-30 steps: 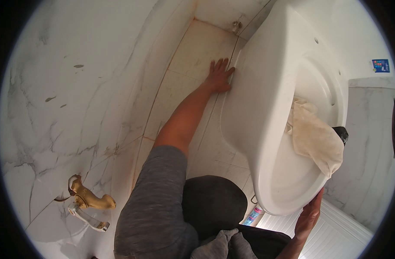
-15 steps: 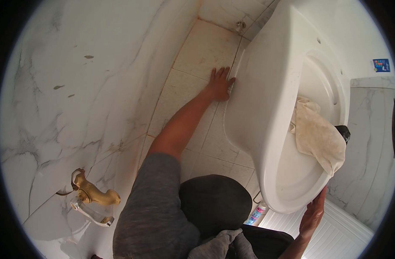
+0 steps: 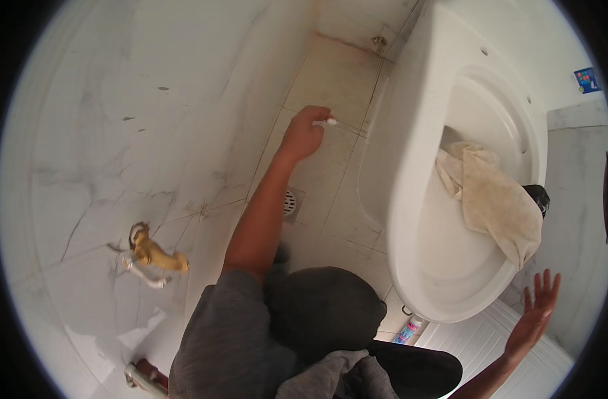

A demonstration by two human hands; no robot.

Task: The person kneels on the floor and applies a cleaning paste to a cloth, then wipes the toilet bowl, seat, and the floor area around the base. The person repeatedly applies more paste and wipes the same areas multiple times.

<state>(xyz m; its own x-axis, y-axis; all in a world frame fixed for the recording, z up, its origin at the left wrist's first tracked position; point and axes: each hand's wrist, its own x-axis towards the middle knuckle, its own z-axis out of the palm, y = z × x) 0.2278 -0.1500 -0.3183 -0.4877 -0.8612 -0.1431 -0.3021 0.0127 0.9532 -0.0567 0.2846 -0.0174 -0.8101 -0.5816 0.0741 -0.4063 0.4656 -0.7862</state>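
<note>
My left hand (image 3: 304, 133) is above the tiled floor, left of the white washbasin (image 3: 410, 166). Its fingers are closed, and a small white object (image 3: 332, 121) sticks out at the fingertips; its kind is too small to make out. My right hand (image 3: 540, 306) is raised with fingers spread, apart from the basin's near right rim and holding nothing. A crumpled beige cloth (image 3: 500, 199) lies in the bowl and over its right rim, next to a black object (image 3: 538, 198) partly hidden by the cloth.
A brass tap (image 3: 158, 256) juts from the marbled wall on the left. There is a floor drain (image 3: 289, 203) beside my left forearm. A small tube (image 3: 407, 330) lies below the basin, near a white ribbed panel (image 3: 477, 336). A blue packet (image 3: 586, 80) is at far right.
My left hand has lifted off the floor beside the basin and now pinches a small white object. My right hand has left the basin's rim and moved right, opening. The view has shifted slightly.
</note>
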